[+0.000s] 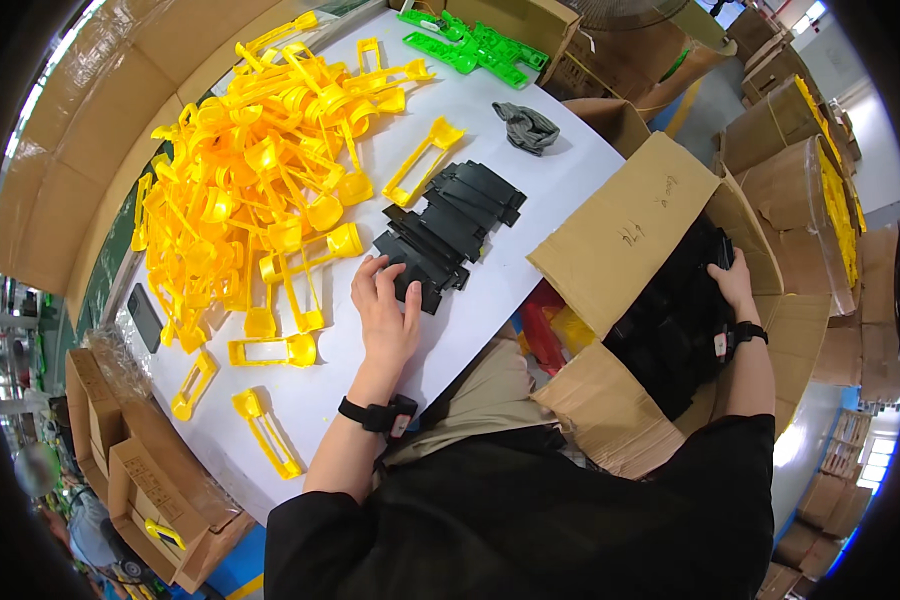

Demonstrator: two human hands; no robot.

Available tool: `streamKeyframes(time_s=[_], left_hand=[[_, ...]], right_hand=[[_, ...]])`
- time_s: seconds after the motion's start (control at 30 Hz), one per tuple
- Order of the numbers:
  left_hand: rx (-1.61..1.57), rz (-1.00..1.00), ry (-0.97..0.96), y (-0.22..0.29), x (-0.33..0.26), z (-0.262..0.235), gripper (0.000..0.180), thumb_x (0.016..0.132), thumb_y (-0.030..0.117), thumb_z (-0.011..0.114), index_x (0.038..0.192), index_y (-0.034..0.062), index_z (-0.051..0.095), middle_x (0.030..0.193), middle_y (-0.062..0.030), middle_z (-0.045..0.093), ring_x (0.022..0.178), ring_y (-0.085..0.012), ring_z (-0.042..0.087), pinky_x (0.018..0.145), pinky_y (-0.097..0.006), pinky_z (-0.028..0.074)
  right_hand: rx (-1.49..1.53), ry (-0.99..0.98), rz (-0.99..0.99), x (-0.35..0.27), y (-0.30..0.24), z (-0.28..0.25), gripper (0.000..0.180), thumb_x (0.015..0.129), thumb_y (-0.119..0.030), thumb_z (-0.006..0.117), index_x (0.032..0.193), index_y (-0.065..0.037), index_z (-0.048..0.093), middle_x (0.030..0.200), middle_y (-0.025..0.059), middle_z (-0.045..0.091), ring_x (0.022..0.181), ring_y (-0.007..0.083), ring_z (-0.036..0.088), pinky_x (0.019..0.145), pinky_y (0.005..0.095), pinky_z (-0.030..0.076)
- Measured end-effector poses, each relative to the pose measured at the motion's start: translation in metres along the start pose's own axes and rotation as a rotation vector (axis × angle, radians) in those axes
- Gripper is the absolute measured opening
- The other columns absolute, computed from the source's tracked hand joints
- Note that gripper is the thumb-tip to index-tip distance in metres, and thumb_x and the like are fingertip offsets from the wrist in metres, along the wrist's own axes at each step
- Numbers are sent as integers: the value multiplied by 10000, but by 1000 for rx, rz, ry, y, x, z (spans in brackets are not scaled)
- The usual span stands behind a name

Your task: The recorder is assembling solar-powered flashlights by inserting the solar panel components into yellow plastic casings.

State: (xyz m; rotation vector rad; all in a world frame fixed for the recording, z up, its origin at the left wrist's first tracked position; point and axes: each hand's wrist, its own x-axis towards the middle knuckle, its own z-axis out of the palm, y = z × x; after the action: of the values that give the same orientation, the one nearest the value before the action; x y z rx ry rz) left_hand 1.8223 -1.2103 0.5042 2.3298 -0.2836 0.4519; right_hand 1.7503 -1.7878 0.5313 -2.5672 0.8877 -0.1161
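My left hand [387, 320] rests on the white table with its fingers apart, the tips at the near end of a row of flat black plastic pieces [450, 222]. These pieces overlap one another in a slanting line. At the right, my right hand [736, 283] is inside an open cardboard box [630, 225], its fingers closed round a black plastic piece [726, 250]. More black pieces [670, 325] fill the box, dark and hard to tell apart.
A big heap of yellow plastic parts [260, 170] covers the table's left side, with several loose ones near it. Green plastic parts [480, 48] and a crumpled grey cloth [526, 128] lie farther back. A dark phone-like slab [144, 318] is at the left edge. Cardboard boxes [790, 180] stand around.
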Motion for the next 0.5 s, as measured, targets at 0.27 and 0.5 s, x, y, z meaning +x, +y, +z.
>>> streamKeyframes(time_s=[0.27, 0.5], left_hand=[[-14, 0, 20, -4, -4, -2, 280, 851, 144, 631, 1093, 23, 559, 1235, -184, 459, 1222, -388, 399, 1021, -467, 318], [-26, -3, 9, -9, -10, -7, 263, 846, 136, 637, 1075, 27, 569, 1225, -181, 464, 1224, -385, 398, 1022, -462, 320]], right_hand=[[-72, 49, 30, -4, -6, 6, 704, 676, -187, 725, 1275, 54, 445, 1133, 241, 620, 1049, 341, 614, 924, 373, 466], [784, 60, 106, -5, -20, -3, 300, 805, -94, 687, 1071, -15, 573, 903, 63, 630, 730, 111, 603, 630, 254, 484]])
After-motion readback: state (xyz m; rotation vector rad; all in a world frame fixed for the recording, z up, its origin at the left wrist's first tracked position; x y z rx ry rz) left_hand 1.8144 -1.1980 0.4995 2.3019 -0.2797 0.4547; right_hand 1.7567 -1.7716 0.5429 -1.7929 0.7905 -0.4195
